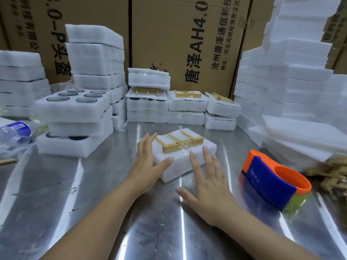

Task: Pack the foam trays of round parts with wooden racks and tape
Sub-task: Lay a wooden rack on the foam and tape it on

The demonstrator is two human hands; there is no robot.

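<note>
1. The right hand [208, 177] lies flat with its fingers spread, fingertips on the near top of a foam tray [174, 167], gripping nothing.
2. The left hand [148, 162], fingers straight, presses the tray's left side, thumb along its near edge.
3. The tray sits mid-counter [105, 203], with a wooden rack [183, 145] on top under clear tape [186, 147].
4. A tape dispenser [270, 177] stands to its right.
5. Farther back, open trays of round parts [73, 107] are stacked on the left, with taped packs [185, 105] at centre and cardboard boxes [187, 44] behind.
</note>
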